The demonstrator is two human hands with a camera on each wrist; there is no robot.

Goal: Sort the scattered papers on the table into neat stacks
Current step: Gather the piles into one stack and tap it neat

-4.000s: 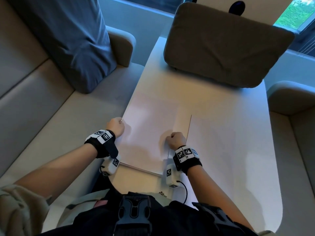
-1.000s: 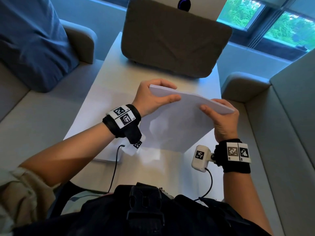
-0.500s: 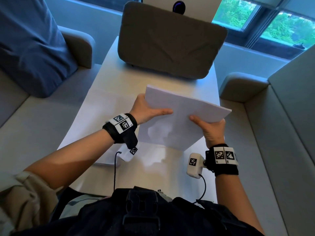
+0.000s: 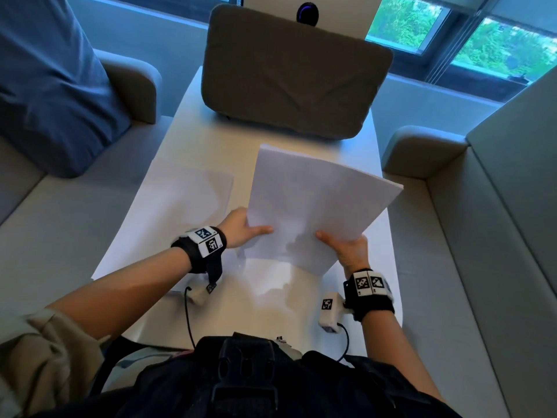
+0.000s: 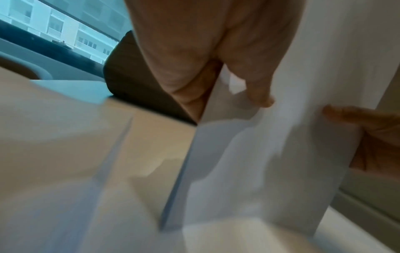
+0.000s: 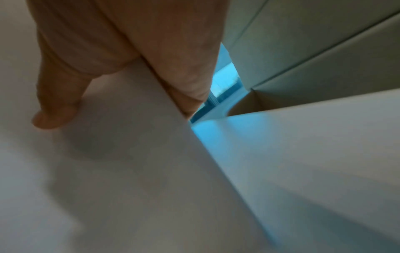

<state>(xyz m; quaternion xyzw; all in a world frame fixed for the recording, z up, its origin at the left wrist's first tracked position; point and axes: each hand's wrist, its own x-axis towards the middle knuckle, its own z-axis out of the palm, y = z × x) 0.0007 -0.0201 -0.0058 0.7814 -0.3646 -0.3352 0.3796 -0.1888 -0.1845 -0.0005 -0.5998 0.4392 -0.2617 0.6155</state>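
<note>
I hold the sheaf of papers [image 4: 316,203] tilted above the table [image 4: 271,303], my left hand [image 4: 241,229] and right hand [image 4: 349,250] each pinching its near edge; another stack [image 4: 180,203] lies flat to the left

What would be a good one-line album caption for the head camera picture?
Both hands, left hand and right hand, hold a sheaf of white papers tilted above the table.

Your bare forearms carry black wristbands [image 4: 201,250] with black-and-white square markers, small white cabled cameras [image 4: 329,312] beneath; a beige rolled sleeve [image 4: 45,351], dark chest harness [image 4: 245,375].
</note>
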